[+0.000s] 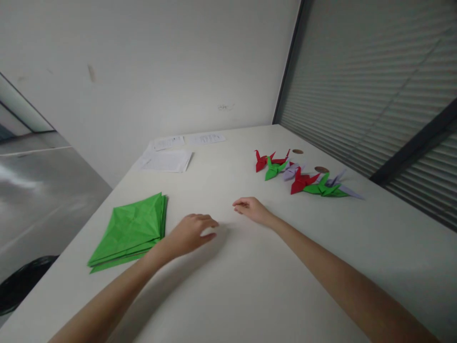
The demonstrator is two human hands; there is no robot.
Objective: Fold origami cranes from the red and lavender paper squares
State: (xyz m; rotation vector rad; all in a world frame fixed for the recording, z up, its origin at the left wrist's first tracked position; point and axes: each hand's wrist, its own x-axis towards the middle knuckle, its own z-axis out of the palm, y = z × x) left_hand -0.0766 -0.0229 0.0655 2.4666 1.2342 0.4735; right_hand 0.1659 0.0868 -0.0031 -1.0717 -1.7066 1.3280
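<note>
My left hand [193,232] hovers above the white table, thumb and fingers apart, holding nothing. Just to its left lies a stack of green folded paper sheets [135,221], creased, with uneven edges; my left forearm hides its near right corner. My right hand [252,209] is a short way right of the left one, its fingers curled toward the thumb, with no object visible in them. Beyond it on the right sits a group of folded paper cranes: a red crane [302,181], a green crane [274,169], a lilac crane [291,170] and others, some overlapping.
Printed papers [166,161] lie at the far left of the table [221,295]. Two round brown spots or holes [322,169] show near the right edge, beside window blinds [357,95]. A white wall [178,62] stands behind. A black bag-lined bin [24,281] is at lower left.
</note>
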